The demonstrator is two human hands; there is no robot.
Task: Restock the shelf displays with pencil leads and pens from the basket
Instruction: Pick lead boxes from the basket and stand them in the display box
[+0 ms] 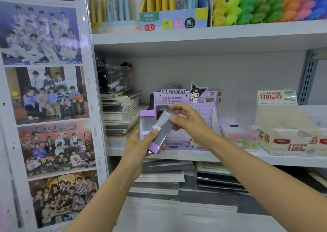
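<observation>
Pinching a tilted purple-capped clear lead case (161, 131) in the right hand (187, 120), gripping its base with the left hand (139, 143), likely for the far lilac cardboard display (215, 118).

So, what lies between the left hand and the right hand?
In the head view, a tilted clear plastic pencil-lead case with a lilac cap spans them: left hand grips its lower end, right hand pinches its upper end.

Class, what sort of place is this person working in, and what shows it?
Most likely a stationery shop: white shelves carry a Kuromi display box, rows of pens above, stacked notebooks, and the left hand and right hand hold purple-capped pencil-lead cases.
</observation>
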